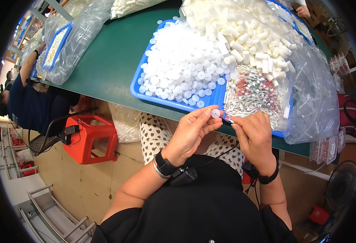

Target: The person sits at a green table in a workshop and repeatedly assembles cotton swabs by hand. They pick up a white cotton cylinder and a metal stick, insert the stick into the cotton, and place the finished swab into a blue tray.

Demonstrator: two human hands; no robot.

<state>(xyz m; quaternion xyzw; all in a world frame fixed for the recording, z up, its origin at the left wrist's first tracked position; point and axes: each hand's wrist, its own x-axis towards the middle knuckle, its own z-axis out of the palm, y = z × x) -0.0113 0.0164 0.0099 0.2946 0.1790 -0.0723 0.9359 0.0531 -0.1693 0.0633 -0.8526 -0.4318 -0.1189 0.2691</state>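
Green table (pixel 109 60), disc (pixel 215 114) in left hand (pixel 189 135)

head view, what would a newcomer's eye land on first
Likely the heap of translucent white discs in the blue tray on the green table. To its right, cream cylinders lie above thin white-and-red sticks. At the near edge, the left hand holds one disc, the right hand a thin piece.

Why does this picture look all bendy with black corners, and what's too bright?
In the head view, the fisheye lens bends things near its round rim and leaves the corners black; also in the head view, the heaped white discs look washed out, and the clear bag on the right has shiny glints.
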